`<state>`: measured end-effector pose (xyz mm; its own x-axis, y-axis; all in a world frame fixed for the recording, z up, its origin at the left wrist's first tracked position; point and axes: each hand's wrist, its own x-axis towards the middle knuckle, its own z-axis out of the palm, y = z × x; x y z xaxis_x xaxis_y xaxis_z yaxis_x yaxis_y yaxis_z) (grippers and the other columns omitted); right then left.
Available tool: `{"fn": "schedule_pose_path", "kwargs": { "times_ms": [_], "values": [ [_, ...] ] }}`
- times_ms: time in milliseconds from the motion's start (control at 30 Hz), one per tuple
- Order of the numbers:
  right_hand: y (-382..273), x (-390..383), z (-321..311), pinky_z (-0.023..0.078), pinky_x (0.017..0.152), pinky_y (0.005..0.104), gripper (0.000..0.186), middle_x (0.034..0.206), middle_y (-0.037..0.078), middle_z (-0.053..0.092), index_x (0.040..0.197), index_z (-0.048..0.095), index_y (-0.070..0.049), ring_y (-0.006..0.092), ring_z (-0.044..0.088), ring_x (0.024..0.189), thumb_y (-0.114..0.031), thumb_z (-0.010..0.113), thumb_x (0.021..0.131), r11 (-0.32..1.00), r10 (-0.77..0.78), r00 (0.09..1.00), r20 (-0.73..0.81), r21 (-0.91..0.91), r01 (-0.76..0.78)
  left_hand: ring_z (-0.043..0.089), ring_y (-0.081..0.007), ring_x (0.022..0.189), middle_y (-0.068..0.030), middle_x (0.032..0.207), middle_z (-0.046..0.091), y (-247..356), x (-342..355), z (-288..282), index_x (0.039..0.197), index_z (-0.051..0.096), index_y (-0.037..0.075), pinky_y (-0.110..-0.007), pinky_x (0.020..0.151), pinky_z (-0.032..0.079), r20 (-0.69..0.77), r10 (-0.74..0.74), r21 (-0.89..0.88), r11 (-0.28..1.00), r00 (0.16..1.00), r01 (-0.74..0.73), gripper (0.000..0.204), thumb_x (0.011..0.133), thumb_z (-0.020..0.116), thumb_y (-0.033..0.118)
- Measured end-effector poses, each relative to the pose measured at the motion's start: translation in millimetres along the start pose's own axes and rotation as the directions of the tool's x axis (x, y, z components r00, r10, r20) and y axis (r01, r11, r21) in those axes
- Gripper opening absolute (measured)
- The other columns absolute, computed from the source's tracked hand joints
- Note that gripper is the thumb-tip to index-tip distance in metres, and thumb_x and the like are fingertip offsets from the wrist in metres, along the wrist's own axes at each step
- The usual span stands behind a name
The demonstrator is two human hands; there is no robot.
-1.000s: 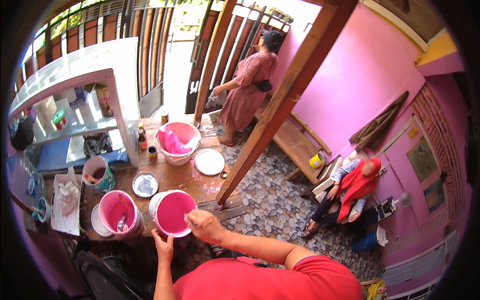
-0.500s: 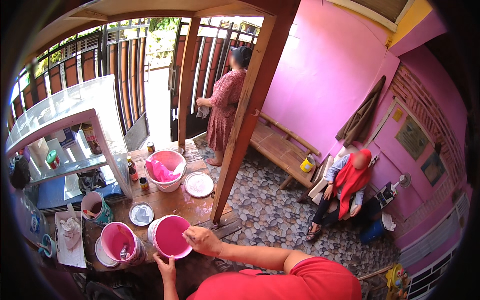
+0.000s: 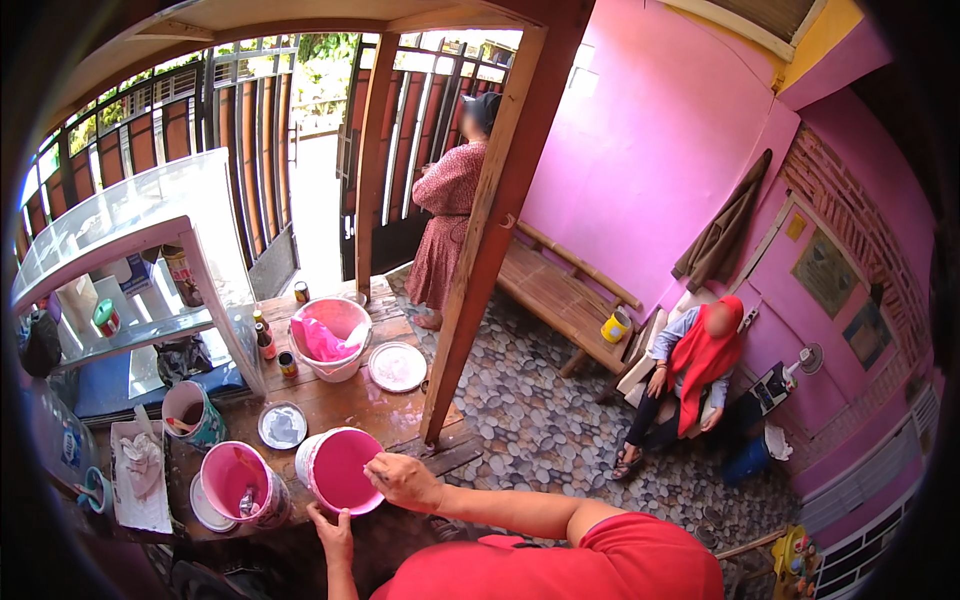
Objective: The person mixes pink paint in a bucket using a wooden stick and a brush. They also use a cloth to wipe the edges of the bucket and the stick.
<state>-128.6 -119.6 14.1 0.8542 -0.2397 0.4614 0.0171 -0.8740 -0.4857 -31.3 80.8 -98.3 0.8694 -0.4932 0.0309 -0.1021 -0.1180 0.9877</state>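
1. Wooden post (image 3: 485, 250) slants up past the right edge of the tabletop (image 3: 340, 400), partly hiding a standing person (image 3: 450, 190) by the slatted gate (image 3: 250, 150).
2. Beyond, on the pebble-patterned floor (image 3: 520, 400): bamboo seat (image 3: 545, 285) bearing a yellow tin (image 3: 614, 328); seated person (image 3: 690, 355) in a red headscarf, well apart from the work.
3. Left side: glass-fronted case (image 3: 217, 290); before it a white tray (image 3: 130, 505) with crumpled white cloth (image 3: 142, 465).
4. Containers: white pail (image 3: 330, 372) holds bright pink sheet material (image 3: 325, 342); teal bucket (image 3: 205, 420) has dark contents and a handled tool, details unclear. Second pink-lined bucket (image 3: 222, 475) contains a metallic tool (image 3: 247, 500).
5. Smeared round lid (image 3: 283, 427) lies behind the held bucket; another, pale lid (image 3: 398, 367) sits just beside the white pail. Dark bottle (image 3: 265, 345) and small cans near that pail's left.
6. Held pink bucket (image 3: 345, 470) is at the tabletop's near edge, pink inside; liquid level hard to judge. Tilted: mouth up and toward the right hand, base away to the left, long axis leaning.
7. Left hand (image 3: 335, 540): fingers grasping the bucket's lower outer side. Right hand (image 3: 408, 482): fingers curled at the right rim; cannot tell whether they clasp the rim or something small.
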Motion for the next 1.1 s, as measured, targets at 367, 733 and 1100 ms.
{"fn": "schedule_pose_path", "kwargs": {
  "times_ms": [367,733,1100],
  "values": [
    [-13,2,-8,0.054,0.071,0.0408,0.008,0.086,0.015,0.065,0.095,0.067,-0.003,0.0334,0.068,0.082,-0.011,0.065,0.097,0.952,0.121,0.988,0.096,0.271,-0.143,0.059,-0.0261,0.108,-0.0167,0.118,0.059,10,5,8,0.129,0.043,0.002,-0.04,0.097,0.048,-0.04,-0.034,0.046,0.998,0.999,0.035,0.055,0.087,0.076,0.018],
    [-29,6,-1,0.055,0.071,0.0388,0.007,0.086,0.015,0.066,0.096,0.067,-0.001,0.033,0.067,0.079,-0.008,0.066,0.095,0.957,-0.009,0.986,0.165,0.288,-0.039,0.061,-0.0191,0.108,-0.0143,0.118,0.061,10,-2,3,0.127,0.039,0.003,-0.035,0.096,0.049,-0.022,-0.032,-0.085,0.996,0.999,0.03,0.049,0.091,0.071,0.014],
    [-12,7,-10,0.054,0.069,0.0426,0.006,0.086,0.014,0.066,0.095,0.066,-0.001,0.035,0.066,0.077,-0.006,0.068,0.092,0.993,-0.06,0.995,0.076,0.101,0.052,0.06,-0.017,0.106,-0.0123,0.115,0.061,6,-3,9,0.123,0.038,0.003,-0.034,0.095,0.049,-0.039,-0.062,-0.11,0.992,0.997,0.057,0.046,0.092,0.07,0.01]
  ]
}}
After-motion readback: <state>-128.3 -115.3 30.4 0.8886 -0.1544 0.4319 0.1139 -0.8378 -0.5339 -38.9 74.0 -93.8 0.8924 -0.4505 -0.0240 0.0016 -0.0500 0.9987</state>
